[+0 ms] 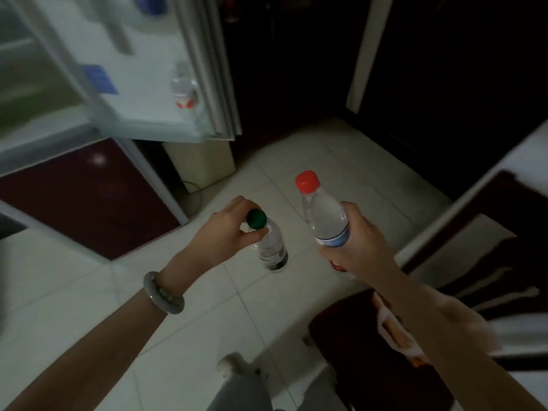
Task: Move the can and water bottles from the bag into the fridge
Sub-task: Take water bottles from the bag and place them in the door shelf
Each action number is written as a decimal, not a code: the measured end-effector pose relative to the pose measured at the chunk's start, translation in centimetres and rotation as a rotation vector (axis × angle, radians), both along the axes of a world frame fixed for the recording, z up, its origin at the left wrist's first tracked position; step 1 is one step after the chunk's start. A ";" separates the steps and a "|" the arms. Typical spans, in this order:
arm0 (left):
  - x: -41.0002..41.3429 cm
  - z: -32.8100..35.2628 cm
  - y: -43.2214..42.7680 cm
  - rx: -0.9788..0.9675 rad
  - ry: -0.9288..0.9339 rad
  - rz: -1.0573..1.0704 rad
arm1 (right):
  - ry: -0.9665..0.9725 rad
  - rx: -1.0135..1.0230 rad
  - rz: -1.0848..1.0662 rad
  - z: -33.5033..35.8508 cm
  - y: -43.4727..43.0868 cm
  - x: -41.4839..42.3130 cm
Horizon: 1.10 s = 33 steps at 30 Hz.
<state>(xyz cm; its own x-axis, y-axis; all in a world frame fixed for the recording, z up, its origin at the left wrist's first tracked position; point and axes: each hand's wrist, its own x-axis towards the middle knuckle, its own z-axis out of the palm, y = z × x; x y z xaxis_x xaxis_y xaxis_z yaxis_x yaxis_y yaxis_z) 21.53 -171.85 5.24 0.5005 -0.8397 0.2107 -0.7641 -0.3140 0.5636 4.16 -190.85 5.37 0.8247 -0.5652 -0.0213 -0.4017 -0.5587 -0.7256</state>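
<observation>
Fingers (354, 232) of right hand (358, 250) wrap the red-capped bottle (324, 216); left hand (228, 229) pinches the green-capped bottle (271, 244) at its neck. Carrying stage; next, shelve both in the open fridge door (142, 93)

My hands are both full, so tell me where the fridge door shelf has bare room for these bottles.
The door shelf is bare between the blue patch at its left and the bottle standing at its right end; that corner is crowded. Blur could hide small items. The path over the floor tiles toward it looks open.
</observation>
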 end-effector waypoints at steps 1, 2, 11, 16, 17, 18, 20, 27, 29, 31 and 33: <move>1.4 0.6 2.1 0.001 0.004 0.036 | -0.012 -0.009 0.035 0.4 1.9 1.8; 2.8 1.2 4.1 0.000 0.007 0.071 | -0.021 -0.014 0.067 0.7 3.8 3.6; 15.1 7.2 17.9 0.013 -0.054 0.275 | -0.154 0.012 0.197 3.5 16.1 17.9; 21.0 9.2 20.8 -0.034 -0.068 0.367 | -0.230 -0.023 0.246 4.5 18.2 24.4; 22.2 9.4 21.0 -0.052 -0.067 0.375 | -0.265 -0.040 0.257 4.6 18.3 25.7; 23.4 9.5 21.1 -0.073 -0.062 0.379 | -0.294 -0.054 0.263 4.6 18.3 27.1; 26.0 9.7 21.2 -0.109 -0.058 0.394 | -0.342 -0.064 0.276 4.9 18.3 29.9; 36.3 11.1 18.3 -0.197 -0.049 0.471 | -0.441 0.026 0.293 4.9 15.9 41.6; 39.2 11.6 16.9 -0.186 -0.077 0.461 | -0.463 0.006 0.283 4.7 14.8 45.1; 42.0 11.8 15.5 -0.175 -0.101 0.454 | -0.464 -0.048 0.264 4.3 13.8 48.3; 44.6 11.6 14.2 -0.187 -0.103 0.437 | -0.461 -0.086 0.243 3.8 12.9 51.3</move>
<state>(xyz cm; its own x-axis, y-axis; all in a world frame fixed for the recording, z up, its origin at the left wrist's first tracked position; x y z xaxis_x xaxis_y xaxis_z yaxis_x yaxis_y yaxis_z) 66.18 -157.62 16.85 0.7666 -0.4983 0.4049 -0.6378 -0.5182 0.5698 55.45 -177.97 9.17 0.8449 -0.3403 0.4127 0.0971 -0.6611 -0.7440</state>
